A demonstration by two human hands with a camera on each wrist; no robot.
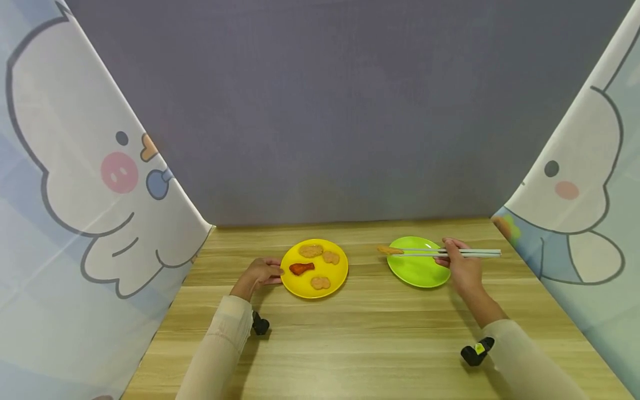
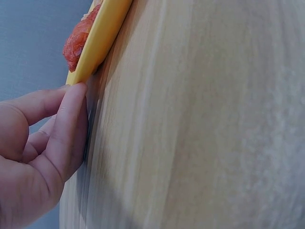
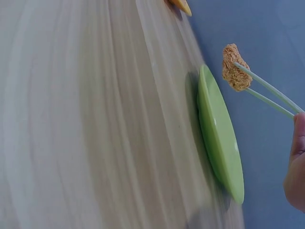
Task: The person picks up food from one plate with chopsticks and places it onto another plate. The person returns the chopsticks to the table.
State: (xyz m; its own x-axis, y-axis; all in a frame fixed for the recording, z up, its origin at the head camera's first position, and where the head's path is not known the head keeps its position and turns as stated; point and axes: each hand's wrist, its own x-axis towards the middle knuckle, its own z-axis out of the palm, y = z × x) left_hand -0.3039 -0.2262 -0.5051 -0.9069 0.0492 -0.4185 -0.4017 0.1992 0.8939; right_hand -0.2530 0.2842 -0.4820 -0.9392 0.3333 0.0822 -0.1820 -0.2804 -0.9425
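My left hand (image 1: 261, 272) pinches the left rim of a yellow plate (image 1: 300, 286) between thumb and finger, seen close in the left wrist view. On that plate lie a red-brown drumstick (image 1: 302, 269) and several tan breaded pieces (image 1: 320, 283). In my right hand (image 1: 464, 269) is a pair of pale chopsticks (image 1: 482, 253). Their tips grip a golden, crumb-coated nugget (image 3: 236, 69), held in the air near the left edge of a green plate (image 1: 419, 270). No food shows on the green plate.
Both plates stand on a wood-grain table (image 1: 360, 344). A grey panel (image 1: 350, 122) rises along its back edge, and cartoon-printed sheets (image 1: 75, 139) flank the left and right sides. Each wrist carries a small black camera (image 1: 260, 323).
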